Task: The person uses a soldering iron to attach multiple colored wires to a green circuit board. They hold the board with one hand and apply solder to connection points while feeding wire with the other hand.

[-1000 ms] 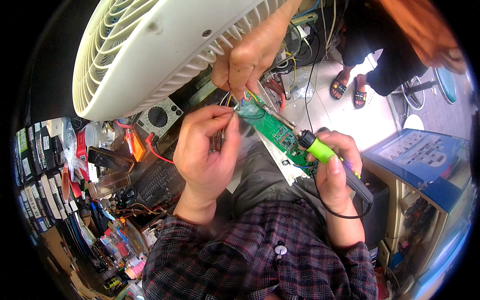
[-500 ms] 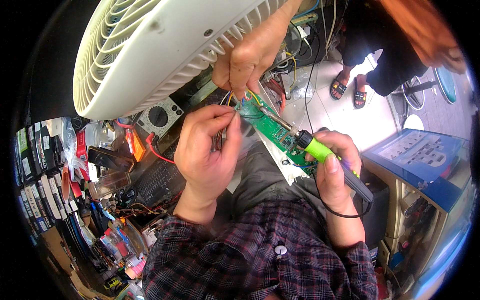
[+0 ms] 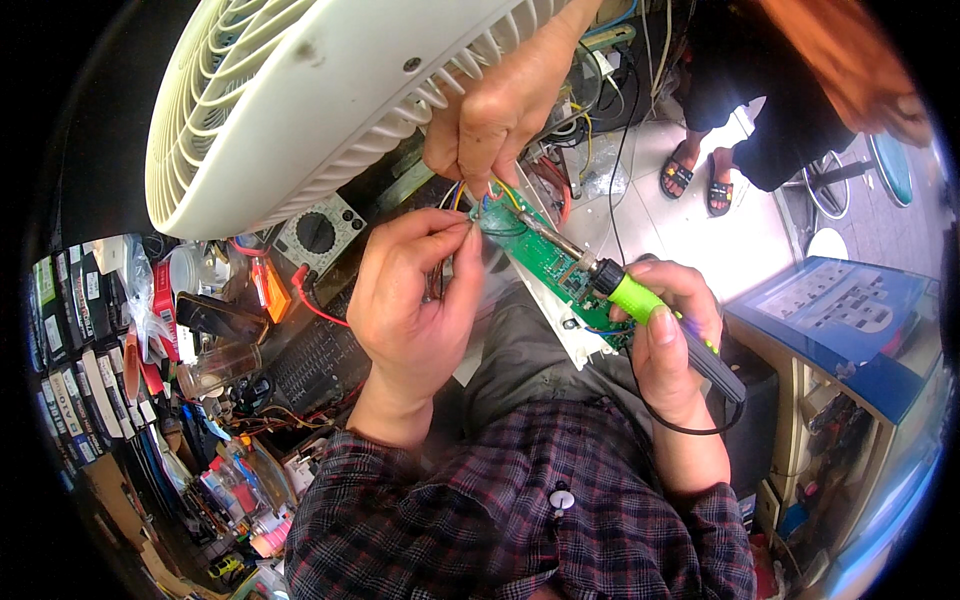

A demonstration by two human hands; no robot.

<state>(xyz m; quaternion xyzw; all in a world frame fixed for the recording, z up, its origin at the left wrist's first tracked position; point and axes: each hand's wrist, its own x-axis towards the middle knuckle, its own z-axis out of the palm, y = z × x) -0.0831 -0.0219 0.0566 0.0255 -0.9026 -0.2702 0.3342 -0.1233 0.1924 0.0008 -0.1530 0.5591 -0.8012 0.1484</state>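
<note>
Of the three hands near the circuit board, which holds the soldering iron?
The person's right hand, around the green grip; the left hand pinches at the circuit board, the co-worker's hand reaches from above.

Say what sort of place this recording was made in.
Probably a small electronics repair workshop. A green-handled soldering iron in the right hand reaches over a green circuit board, and a dial multimeter sits nearby.
</note>
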